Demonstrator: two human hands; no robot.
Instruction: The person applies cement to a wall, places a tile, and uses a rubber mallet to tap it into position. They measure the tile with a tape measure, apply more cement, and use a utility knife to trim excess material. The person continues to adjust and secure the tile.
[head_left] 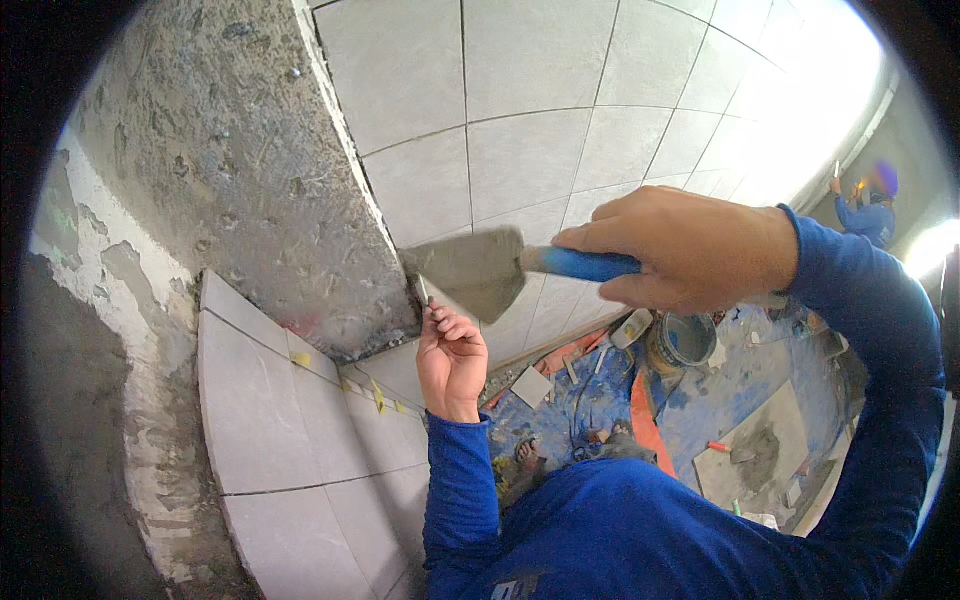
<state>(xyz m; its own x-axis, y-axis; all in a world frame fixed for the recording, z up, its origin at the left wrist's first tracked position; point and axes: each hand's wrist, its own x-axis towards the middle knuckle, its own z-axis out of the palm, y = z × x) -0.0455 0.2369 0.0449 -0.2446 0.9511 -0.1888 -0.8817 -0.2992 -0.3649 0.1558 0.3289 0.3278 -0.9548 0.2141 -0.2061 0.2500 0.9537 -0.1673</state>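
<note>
Gripping the blue handle of a mortar-coated trowel (510,265), the right hand (690,250) is closed. The left hand (452,365), fingers curled, pinches a thin pale strip (422,289) beside the blade, near the rough cement wall (260,180). Gray wall tiles (530,160) extend behind; a bucket (690,364) stands farther off.

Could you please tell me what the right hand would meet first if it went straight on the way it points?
With the trowel leading, the right hand would probably meet the rough grey cement surface first, though depth is unclear.
</note>
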